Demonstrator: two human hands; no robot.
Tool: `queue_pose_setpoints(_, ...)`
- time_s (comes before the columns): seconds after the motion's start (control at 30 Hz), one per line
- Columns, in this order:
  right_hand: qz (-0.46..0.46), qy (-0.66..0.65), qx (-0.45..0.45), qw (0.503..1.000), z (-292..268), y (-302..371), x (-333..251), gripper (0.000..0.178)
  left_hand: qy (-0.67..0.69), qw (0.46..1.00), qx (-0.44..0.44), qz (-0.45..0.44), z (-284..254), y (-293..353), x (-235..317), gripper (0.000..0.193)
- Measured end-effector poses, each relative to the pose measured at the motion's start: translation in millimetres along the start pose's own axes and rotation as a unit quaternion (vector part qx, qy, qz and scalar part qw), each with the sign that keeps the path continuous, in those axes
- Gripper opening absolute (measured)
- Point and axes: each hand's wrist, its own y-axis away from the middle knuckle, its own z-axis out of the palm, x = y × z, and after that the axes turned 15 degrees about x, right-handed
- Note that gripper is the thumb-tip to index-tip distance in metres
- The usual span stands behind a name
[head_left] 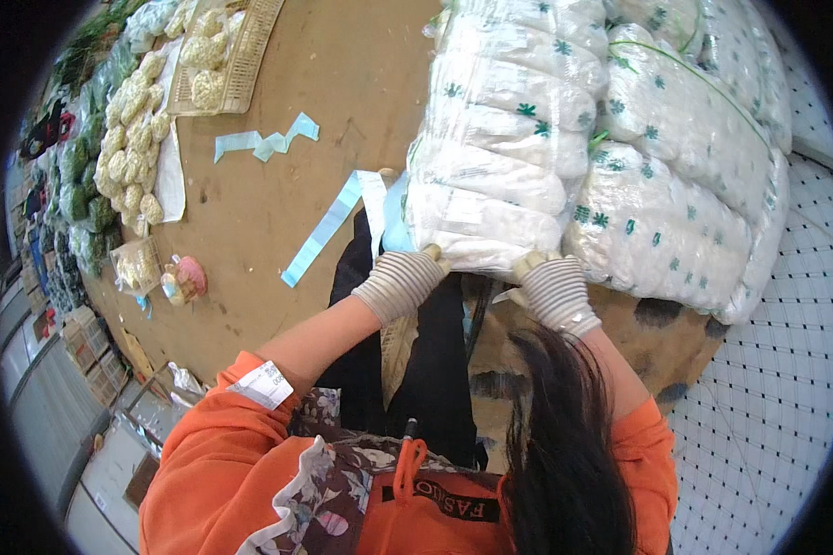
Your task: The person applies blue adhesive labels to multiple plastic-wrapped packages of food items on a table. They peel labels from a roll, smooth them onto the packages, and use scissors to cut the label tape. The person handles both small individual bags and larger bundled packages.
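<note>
A bundle of white plastic-wrapped packs (pixel 487 176) with green printed marks lies at the table's near edge in front of me. My left hand (pixel 403 285), in a ribbed striped glove, is closed on the bundle's near left corner. In a matching glove, my right hand (pixel 557 291) grips the near right corner. Under the bundle, both hands' fingertips are partly hidden. A small pale pointed piece (pixel 509 296) sticks out beside the right hand; I cannot tell what it is. Light blue strips (pixel 324 231) come out from the bundle's left side.
More wrapped white bundles (pixel 680 222), tied with green string, stand against the right side. Another blue strip (pixel 267 144) lies on the brown table (pixel 241 217). Left are pale netted bundles (pixel 134 139), a beige plastic crate (pixel 242 65) and a pink item in a bag (pixel 187 277).
</note>
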Motion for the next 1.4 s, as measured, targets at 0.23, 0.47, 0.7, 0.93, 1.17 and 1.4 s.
queue_pose_setpoints(0.23, 0.003, 0.001, -0.012, 1.000, 30, 15, 12, 0.059, 0.003, 1.000, 0.007, -0.006, 29, -4, 9, 0.023)
queue_pose_setpoints(0.47, -0.017, -0.081, -0.173, 0.981, 6, -40, -36, 0.064, -0.003, 0.997, -0.021, -0.072, 43, -9, 12, 0.025)
queue_pose_setpoints(0.7, 0.236, 0.052, -0.193, 0.951, -10, 66, 92, 0.089, -0.013, 0.998, -0.023, -0.052, 29, -1, 0, 0.023)
queue_pose_setpoints(0.93, 0.182, -0.031, -0.112, 0.976, -34, 116, 67, 0.054, -0.034, 0.999, -0.012, -0.030, 34, 7, 7, 0.022)
queue_pose_setpoints(1.17, 0.076, -0.120, 0.260, 0.955, 29, -37, -37, 0.014, -0.068, 0.997, 0.018, -0.022, 35, 8, 9, 0.022)
queue_pose_setpoints(1.4, 0.007, -0.089, 0.311, 0.946, 35, -57, -41, 0.013, -0.042, 0.998, 0.024, -0.030, 34, 8, 10, 0.020)
